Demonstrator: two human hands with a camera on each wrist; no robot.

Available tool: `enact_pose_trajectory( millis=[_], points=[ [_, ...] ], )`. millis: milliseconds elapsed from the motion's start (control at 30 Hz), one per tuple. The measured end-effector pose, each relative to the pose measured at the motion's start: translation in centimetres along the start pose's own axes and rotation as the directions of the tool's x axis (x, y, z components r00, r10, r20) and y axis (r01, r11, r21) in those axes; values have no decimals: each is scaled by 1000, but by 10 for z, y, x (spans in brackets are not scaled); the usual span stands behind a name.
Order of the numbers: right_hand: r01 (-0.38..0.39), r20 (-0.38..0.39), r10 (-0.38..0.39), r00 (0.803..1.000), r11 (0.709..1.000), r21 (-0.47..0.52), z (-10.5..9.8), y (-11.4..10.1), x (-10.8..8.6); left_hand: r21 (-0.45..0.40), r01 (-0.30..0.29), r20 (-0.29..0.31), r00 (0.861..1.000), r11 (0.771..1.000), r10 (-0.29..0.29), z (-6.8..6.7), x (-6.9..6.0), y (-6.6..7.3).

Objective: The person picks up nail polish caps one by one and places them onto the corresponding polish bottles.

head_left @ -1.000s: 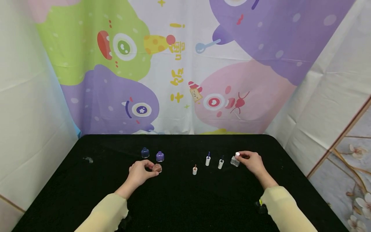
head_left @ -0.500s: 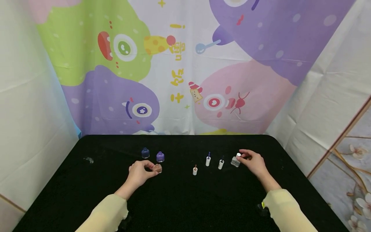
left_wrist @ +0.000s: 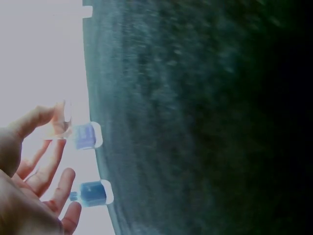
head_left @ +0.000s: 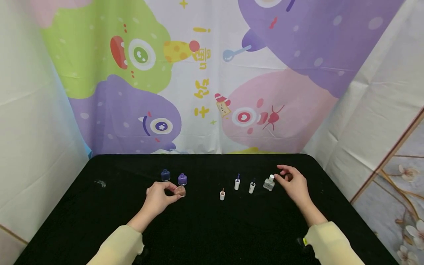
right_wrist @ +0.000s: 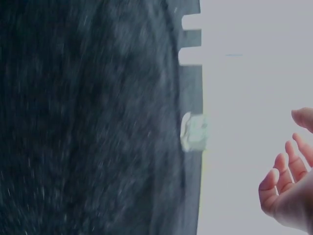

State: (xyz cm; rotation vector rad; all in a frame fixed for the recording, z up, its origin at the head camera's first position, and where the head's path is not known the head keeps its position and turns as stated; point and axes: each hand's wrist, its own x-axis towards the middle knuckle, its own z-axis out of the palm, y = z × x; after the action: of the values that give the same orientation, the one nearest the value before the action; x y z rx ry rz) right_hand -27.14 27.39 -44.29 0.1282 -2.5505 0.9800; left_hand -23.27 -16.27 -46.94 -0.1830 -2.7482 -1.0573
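Observation:
In the head view my left hand (head_left: 158,198) pinches a small brown nail polish bottle (head_left: 180,191) between thumb and fingers, low over the black table. Just behind it stand an uncapped purple nail polish bottle (head_left: 182,179) and a dark blue one (head_left: 165,175); both also show beside the hand in the left wrist view. My right hand (head_left: 295,186) is to the right of a clear nail polish bottle (head_left: 269,184) with its white cap on, thumb close to the cap. The right wrist view shows those fingers spread and holding nothing.
Three white brush caps stand with brushes up: one with a brown brush (head_left: 222,195), one purple (head_left: 237,184), one dark (head_left: 252,188). A small clear scrap (head_left: 100,183) lies at the left of the black tabletop (head_left: 212,235). A cartoon curtain (head_left: 205,140) hangs behind the table.
My right hand has let go of the clear bottle's white cap and drawn back to the right, its fingers opening. The left hand stays on the brown bottle, almost unmoved.

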Motion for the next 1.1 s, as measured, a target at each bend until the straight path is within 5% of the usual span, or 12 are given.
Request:
enact_pose_trajectory(
  millis=[600,1100],
  points=[
    [-94,187,56,981,975,203,16,-55,-25,-91,-33,-45,999,995,29,-23,-7,22],
    [-71,352,-36,935,956,285,55,-67,-37,-209,-85,-170,984,974,49,-25,-18,50]
  ],
)
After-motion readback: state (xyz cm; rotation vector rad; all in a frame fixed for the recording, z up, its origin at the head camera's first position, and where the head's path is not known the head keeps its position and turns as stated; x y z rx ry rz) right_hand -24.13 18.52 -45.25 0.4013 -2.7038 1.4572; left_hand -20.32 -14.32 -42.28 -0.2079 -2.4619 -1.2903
